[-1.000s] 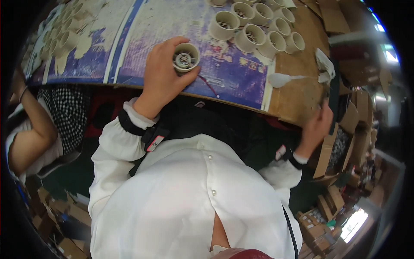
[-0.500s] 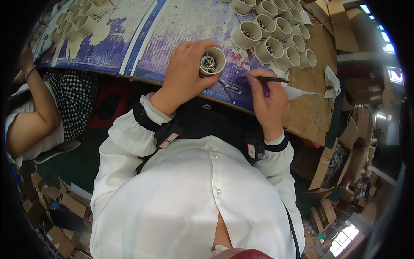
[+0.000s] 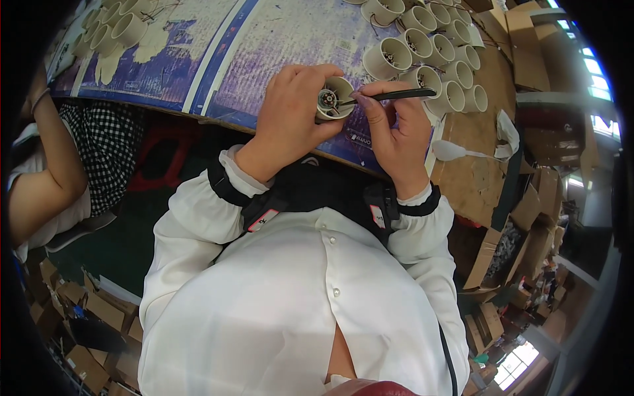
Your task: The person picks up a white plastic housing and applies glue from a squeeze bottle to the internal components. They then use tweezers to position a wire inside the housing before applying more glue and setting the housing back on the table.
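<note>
My left hand (image 3: 294, 119) is closed around a cream cylindrical cup (image 3: 341, 86), tilted slightly, with a small round metal-and-wire part (image 3: 328, 99) inside. Beside it, my right hand (image 3: 399, 138) grips a slim black tool (image 3: 409, 93), probably tweezers, whose tip reaches into the cup's opening. Both hands are over the worn blue-and-white cardboard covering (image 3: 251, 66) near the table's front edge. A flat white object with a thin tail (image 3: 449, 150) lies right of my right hand.
Several similar cups with wired parts (image 3: 383, 59) stand at back right; more cups (image 3: 129, 30) stand far left. A co-worker's arm (image 3: 53, 158) is at left. Crumpled white paper (image 3: 507, 132) lies on the right edge. An open carton of small parts (image 3: 502, 251) stands right below.
My right hand has come in from the right edge with the black tool and moved it up into the cup. My left hand and cup appear further right in the picture.
</note>
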The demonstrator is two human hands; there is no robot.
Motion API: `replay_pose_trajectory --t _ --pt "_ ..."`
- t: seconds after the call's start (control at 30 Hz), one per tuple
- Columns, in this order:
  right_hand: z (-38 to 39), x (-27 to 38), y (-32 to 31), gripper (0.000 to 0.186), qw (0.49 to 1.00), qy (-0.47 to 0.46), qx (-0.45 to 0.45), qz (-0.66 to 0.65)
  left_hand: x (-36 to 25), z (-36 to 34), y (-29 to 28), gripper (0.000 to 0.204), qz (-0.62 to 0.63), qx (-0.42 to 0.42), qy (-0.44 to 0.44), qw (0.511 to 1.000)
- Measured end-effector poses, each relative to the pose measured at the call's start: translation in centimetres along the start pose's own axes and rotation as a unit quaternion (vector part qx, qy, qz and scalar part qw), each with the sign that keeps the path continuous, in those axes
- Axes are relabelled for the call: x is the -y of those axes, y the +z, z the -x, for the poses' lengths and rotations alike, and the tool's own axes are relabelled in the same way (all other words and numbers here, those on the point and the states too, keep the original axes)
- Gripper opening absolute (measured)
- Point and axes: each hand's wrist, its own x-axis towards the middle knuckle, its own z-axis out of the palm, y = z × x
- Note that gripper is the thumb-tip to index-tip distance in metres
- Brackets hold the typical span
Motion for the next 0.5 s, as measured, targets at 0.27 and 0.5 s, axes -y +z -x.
replay_pose_trajectory --t 0.27,0.5 --pt "-0.07 -0.09 0.29 0.009 1.000 0.007 0.006 -0.001 0.11 0.01 0.01 0.060 0.003 -0.006 0.007 1.000" --pt "-0.82 -0.46 0.70 0.008 0.994 -0.106 0.002 0.026 0.03 0.04 -0.01 0.061 0.010 0.002 -0.010 1.000"
